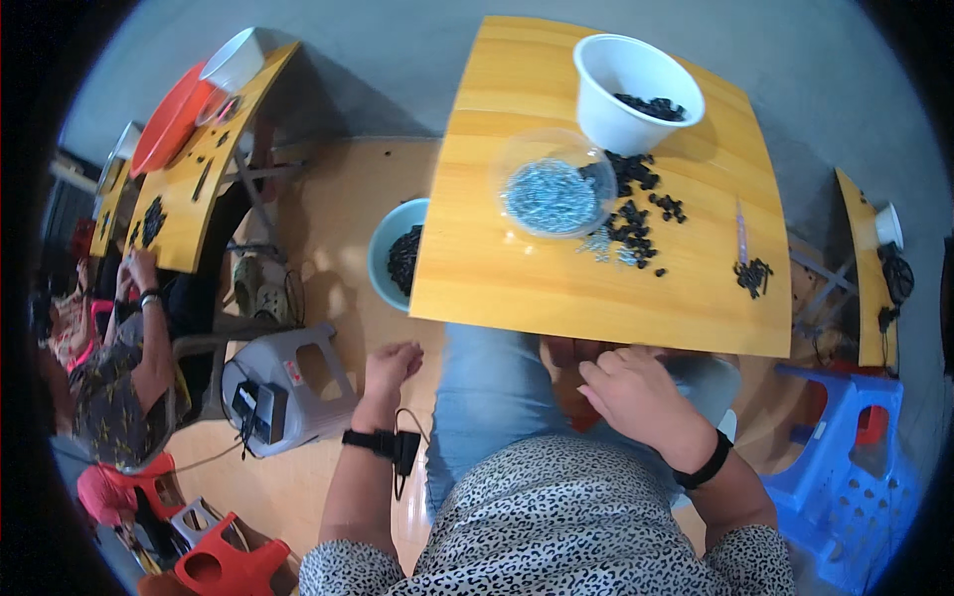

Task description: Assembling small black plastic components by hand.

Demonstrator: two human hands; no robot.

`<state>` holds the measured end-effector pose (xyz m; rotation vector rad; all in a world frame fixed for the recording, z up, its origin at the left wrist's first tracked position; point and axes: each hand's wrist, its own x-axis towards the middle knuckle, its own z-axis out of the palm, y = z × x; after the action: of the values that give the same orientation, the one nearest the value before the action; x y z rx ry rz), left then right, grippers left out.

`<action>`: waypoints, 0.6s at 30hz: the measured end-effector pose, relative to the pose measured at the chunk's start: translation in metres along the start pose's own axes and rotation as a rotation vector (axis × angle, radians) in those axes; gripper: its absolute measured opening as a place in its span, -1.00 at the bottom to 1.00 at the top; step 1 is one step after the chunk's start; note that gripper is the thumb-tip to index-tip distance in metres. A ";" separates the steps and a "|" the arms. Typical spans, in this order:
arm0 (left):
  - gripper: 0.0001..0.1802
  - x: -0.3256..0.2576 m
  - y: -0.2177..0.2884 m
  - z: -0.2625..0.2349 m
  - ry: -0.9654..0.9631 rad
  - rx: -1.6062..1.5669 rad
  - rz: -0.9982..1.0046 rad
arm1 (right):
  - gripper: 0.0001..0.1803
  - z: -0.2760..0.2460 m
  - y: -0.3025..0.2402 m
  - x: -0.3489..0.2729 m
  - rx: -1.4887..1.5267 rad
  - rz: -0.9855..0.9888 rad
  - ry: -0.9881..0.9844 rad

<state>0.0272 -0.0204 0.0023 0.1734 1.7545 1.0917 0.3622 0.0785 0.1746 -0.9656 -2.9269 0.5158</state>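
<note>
**Both hands off the parts, low at the near side of the bench**

Clock is from view centre unless noted.

Left hand (395, 366): 8 o'clock, over the floor just outside the left thigh. Fingers bunched, narrow. Can't tell if anything is inside. Black band with a small box on that wrist.

Right hand (628, 389): 4 o'clock, above the lap, just short of the near edge of the bench (497, 288). Back of hand up, fingers loosely bent; palm side hidden, so can't tell if it holds anything.

Bench, clock from its middle:
- Clear dish (505, 221) at 9, heaped with thin silver pieces (550, 197). A few more lie loose on the wood at the dish's 5.
- Black parts (629, 221) in a loose scatter beside the dish, middle of the bench.
- White tub (603, 104) at 1, upright, dark parts in the bottom.
- Slim purple tool (741, 238) at 4, its lower end by a small dark pile (754, 277).

Around:
- Teal basin (380, 260) on the floor at 10, just beside the bench, dark pieces in it.
- Grey stool (323, 366) at 8, black box (263, 411) on top.
- Blue stool (855, 422) at 4.
- Co-worker (114, 417) at 9, hands at another bench with a red basin (164, 129) on it.
</note>
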 end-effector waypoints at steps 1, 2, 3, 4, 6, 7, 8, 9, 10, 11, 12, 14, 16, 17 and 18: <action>-0.76 -0.006 -0.009 0.003 0.014 0.017 -0.041 | -0.81 0.002 0.002 -0.001 -0.002 0.024 0.004; -0.77 -0.012 -0.013 0.001 0.024 0.010 -0.031 | -0.83 0.004 0.002 -0.001 0.000 0.019 -0.009; -0.78 -0.017 -0.010 -0.005 0.035 -0.001 -0.020 | -0.85 0.005 0.002 0.000 0.001 0.012 -0.022; -0.79 -0.018 -0.005 -0.014 0.066 0.016 0.031 | -0.86 0.003 0.003 0.001 -0.011 -0.017 -0.012; -0.79 -0.010 0.018 -0.028 0.126 -0.006 0.200 | -0.85 0.004 0.010 0.000 0.002 -0.024 0.037; -0.80 -0.009 0.034 -0.032 0.158 -0.048 0.315 | -0.85 0.002 0.012 0.000 0.020 -0.052 0.079; -0.80 -0.014 0.055 -0.031 0.165 -0.121 0.405 | -0.85 0.000 0.013 0.000 0.010 -0.034 0.106; -0.80 -0.020 0.079 -0.027 0.174 -0.194 0.496 | -0.85 -0.001 0.016 -0.001 0.008 -0.021 0.117; -0.80 -0.027 0.099 -0.019 0.159 -0.190 0.502 | -0.89 -0.002 0.018 -0.002 0.013 0.003 0.118; -0.79 -0.038 0.118 -0.010 0.169 -0.184 0.560 | -0.92 -0.003 0.021 -0.002 0.024 0.020 0.118; -0.77 -0.047 0.132 -0.001 0.179 -0.179 0.619 | -0.92 -0.004 0.023 -0.003 0.026 0.025 0.126; -0.76 -0.067 0.146 0.029 0.085 -0.151 0.640 | -0.89 -0.011 0.029 -0.005 0.111 0.082 0.235; -0.76 -0.085 0.153 0.062 -0.061 0.037 0.658 | -0.86 -0.019 0.037 -0.009 0.112 0.142 0.245; -0.78 -0.093 0.151 0.079 -0.177 0.080 0.663 | -0.84 -0.021 0.042 -0.011 0.114 0.199 0.247; -0.77 -0.105 0.151 0.103 -0.258 0.115 0.634 | -0.84 -0.023 0.048 -0.014 0.112 0.206 0.252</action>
<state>0.1062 0.0681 0.1767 0.9494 1.5594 1.3355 0.4038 0.1141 0.1825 -1.2244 -2.5658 0.5151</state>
